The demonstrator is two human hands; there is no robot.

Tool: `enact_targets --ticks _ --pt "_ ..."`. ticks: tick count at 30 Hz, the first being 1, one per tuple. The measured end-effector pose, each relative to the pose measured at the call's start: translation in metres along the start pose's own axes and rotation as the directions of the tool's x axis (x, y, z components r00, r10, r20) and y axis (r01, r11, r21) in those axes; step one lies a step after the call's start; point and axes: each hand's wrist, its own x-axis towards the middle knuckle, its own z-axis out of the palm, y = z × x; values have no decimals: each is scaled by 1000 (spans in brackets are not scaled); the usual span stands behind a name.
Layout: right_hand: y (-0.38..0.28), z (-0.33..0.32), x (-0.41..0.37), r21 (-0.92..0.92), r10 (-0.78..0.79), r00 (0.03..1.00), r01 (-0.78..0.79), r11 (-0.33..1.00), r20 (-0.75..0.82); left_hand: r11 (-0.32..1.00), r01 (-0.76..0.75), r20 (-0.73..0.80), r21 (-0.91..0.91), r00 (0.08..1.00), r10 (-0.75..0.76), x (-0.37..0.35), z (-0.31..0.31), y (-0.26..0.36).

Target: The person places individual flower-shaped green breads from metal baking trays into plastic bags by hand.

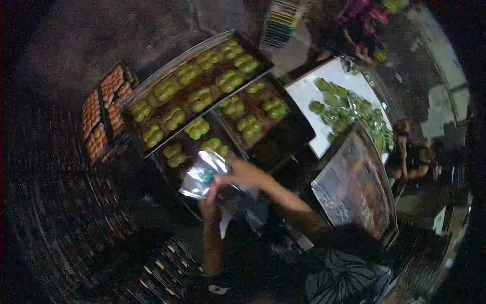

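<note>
A dim, wide-angle view looked down from a person's head at a crowded desk (288, 144). Both hands met near the middle of the frame, holding a small clear plastic bag (201, 173) just above the desk's near edge. The left hand (208, 196) came up from below, its fingers closed on the bag's lower edge. The right hand (244, 174) reached in from the right, fingers pinched shut on the bag's upper side. A small green piece (206, 177) showed through the plastic.

Just beyond the bag lay long metal trays (172, 62) set on a slant, filled with rows of green knotted pastries (200, 99). Well to the left sat a dark tray of orange-brown pieces (104, 114). To the right, a white tray (306, 93) carried wrapped green pieces (349, 109), and near it lay a shiny pile of clear plastic (354, 187). Another person (412, 162) sat at the far right edge; details there were too dark to tell.
</note>
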Motion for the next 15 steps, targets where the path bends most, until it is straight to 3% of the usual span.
enact_targets --ticks 1,2,4,5,6,7,8,10,11,13,14,15 --pt "34 11 64 -47 133 981 -128 991 142 992 108 -163 -67 980 -118 3 -9 30" --pt "10 0 102 -240 159 982 -180 954 -104 968 201 -312 -149 919 -239 2 -19 70" --pt "67 19 202 -716 -94 946 -168 678 -311 937 279 -437 -208 831 -345 8 -44 66" --pt "114 23 242 -762 -183 947 -89 641 -265 937 278 -451 -213 822 -347 8 -59 44" --pt "152 28 266 -799 -266 939 -15 601 -218 959 275 -429 -76 859 -280 0 -77 13" --pt "167 33 269 -793 -266 940 -7 609 -213 962 264 -391 66 894 -219 -9 -91 -6" --pt "182 33 264 -755 -136 964 -88 650 -229 960 270 -394 72 892 -221 -15 -96 -8" --pt "177 24 239 -628 106 960 -250 737 -258 902 224 -489 -368 779 -393 -23 -94 -4" --pt "157 20 217 -532 205 942 -321 783 -266 905 218 -476 -366 792 -383 -35 -105 -35" --pt "173 22 176 -515 244 883 -437 738 -401 608 355 -198 -711 728 -656 -49 -134 -114" --pt "204 22 149 -385 175 756 -500 776 -630 614 358 -183 -703 744 -642 -34 -135 -98" --pt "227 17 132 -248 110 569 -514 821 -815 611 335 -175 -717 763 -623 -19 -137 -96"
